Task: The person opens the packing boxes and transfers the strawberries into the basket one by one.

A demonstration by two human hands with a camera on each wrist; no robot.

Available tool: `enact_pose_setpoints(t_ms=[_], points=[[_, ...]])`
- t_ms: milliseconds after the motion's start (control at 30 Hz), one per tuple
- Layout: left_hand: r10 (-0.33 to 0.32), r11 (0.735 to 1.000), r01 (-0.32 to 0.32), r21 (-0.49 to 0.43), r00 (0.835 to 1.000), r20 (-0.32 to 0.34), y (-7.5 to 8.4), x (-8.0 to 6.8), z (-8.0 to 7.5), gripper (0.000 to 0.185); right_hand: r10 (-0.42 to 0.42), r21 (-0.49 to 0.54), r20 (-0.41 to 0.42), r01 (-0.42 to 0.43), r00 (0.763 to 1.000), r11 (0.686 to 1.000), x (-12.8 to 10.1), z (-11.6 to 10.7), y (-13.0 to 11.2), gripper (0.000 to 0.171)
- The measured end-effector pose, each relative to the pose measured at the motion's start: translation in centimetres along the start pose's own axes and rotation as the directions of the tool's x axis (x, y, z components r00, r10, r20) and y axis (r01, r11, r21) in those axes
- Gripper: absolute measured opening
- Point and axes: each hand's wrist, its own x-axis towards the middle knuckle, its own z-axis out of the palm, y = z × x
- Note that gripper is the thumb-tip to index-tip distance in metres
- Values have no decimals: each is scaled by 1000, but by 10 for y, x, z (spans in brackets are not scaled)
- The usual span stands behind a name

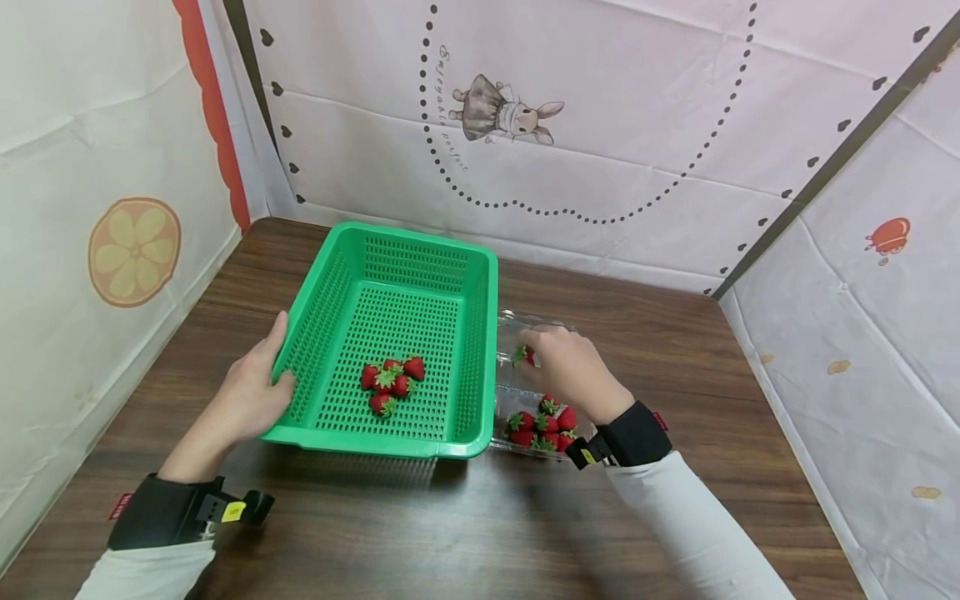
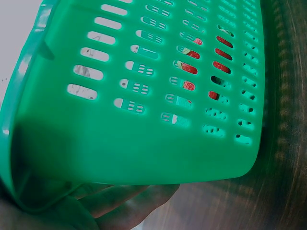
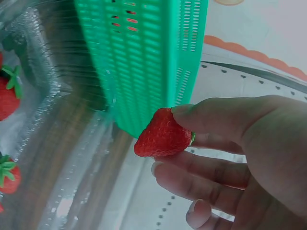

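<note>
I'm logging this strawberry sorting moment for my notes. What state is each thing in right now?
Green basket: on the table, tilted, left side raised.
Strawberries in basket: small cluster on its floor.
Clear box: open, beside the basket, some strawberries inside.
Held strawberry: pinched, lifted off the box.
Left hand: grips the basket's left rim.
Right hand: holds one strawberry.

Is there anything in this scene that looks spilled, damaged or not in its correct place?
Nothing stands out. The green basket sits flat on the table, steadied by the left hand. The strawberries lie inside the basket and the clear tray. The right hand pinches one strawberry, which looks whole.
</note>
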Motion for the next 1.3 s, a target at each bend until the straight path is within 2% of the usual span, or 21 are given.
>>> enact_pose_setpoints(t_ms=[133,400,633,800,1300], points=[[-1,1000,1,-3,1000,-2,-1,0,0,80,-19,-12,-17,19,1000,1000,5,-7,-4,9],[-6,1000,6,-10,1000,-5,-3,-1,0,80,-44,34,-42,46,998,998,21,-19,-15,11],[-4,1000,3,-14,1000,-10,-3,0,1,79,-72,44,-19,72,997,996,34,-25,-30,16],[-2,1000,2,-15,1000,-10,-3,0,2,79,-105,16,5,105,994,994,44,-25,-39,17],[11,1000,-12,-28,1000,-18,-3,0,2,80,-186,49,57,183,981,982,71,-11,-57,18]])
